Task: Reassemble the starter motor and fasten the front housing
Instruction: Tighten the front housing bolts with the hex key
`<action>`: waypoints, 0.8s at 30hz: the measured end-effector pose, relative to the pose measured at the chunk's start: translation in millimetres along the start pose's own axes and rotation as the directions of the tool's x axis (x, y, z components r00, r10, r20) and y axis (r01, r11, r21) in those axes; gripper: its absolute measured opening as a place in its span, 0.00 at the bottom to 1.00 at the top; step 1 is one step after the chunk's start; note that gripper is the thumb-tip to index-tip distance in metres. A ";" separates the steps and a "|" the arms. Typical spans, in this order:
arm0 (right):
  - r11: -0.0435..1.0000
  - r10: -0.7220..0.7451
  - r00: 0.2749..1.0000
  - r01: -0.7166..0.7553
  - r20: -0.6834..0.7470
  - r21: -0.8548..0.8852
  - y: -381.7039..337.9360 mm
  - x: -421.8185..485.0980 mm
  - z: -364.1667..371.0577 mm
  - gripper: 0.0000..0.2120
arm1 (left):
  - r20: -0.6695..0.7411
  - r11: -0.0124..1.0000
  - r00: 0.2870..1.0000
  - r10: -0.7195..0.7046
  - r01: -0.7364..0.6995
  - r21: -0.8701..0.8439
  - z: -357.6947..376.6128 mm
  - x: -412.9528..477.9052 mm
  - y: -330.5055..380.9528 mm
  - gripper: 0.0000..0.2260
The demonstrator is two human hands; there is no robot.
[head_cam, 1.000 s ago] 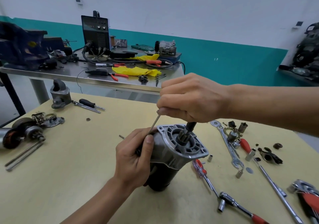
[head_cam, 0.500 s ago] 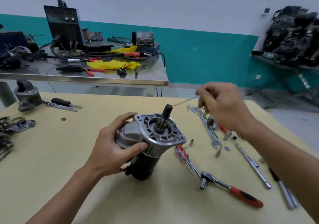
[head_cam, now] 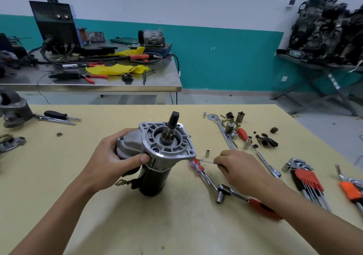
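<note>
The starter motor [head_cam: 158, 157], frame centre, is gripped by the left hand [head_cam: 113, 161]; a thin rod [head_cam: 206, 161] is pinched by the right hand [head_cam: 240, 169].

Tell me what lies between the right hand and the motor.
Head view: a thin rod pinched by the right hand points toward the motor, over a red screwdriver.

A repair workshop: welder [head_cam: 57, 21], steel bench [head_cam: 137, 86], scattered wrenches [head_cam: 224, 130].

Matt cast-metal front housing [head_cam: 167, 142] tops a glossy black motor body [head_cam: 153, 178] on a matt tabletop [head_cam: 137, 225].
</note>
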State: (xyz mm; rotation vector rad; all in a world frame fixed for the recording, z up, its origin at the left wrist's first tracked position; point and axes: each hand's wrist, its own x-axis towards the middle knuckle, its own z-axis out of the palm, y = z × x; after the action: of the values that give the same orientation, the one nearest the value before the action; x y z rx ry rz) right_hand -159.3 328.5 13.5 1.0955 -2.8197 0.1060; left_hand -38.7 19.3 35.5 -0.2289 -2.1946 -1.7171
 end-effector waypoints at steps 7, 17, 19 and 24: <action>0.986 0.134 0.978 -0.147 0.158 0.076 -16.0 6.5 -6.6 0.10 | -0.061 0.996 0.997 0.053 -0.049 0.074 3.8 -4.3 -1.3 0.23; 0.925 0.230 0.806 -0.355 0.546 0.134 -34.5 54.8 -7.9 0.17 | -0.137 0.977 0.985 0.108 -0.080 0.197 3.2 -12.8 -0.5 0.29; 0.899 0.253 0.801 -0.401 0.542 0.174 -37.9 55.1 -4.4 0.17 | -0.154 0.972 0.981 0.116 -0.080 0.220 3.4 -13.4 2.0 0.31; 0.730 0.250 0.818 -0.511 0.519 0.454 -31.3 45.2 -23.1 0.11 | -0.199 0.947 0.954 0.223 -0.164 0.277 0.3 -13.5 10.0 0.42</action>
State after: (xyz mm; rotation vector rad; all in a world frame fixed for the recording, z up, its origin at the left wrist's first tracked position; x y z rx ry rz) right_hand -169.3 277.7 43.1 0.5956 -3.5083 0.9367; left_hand -22.9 23.3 39.6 -0.1668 -2.1170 -1.2701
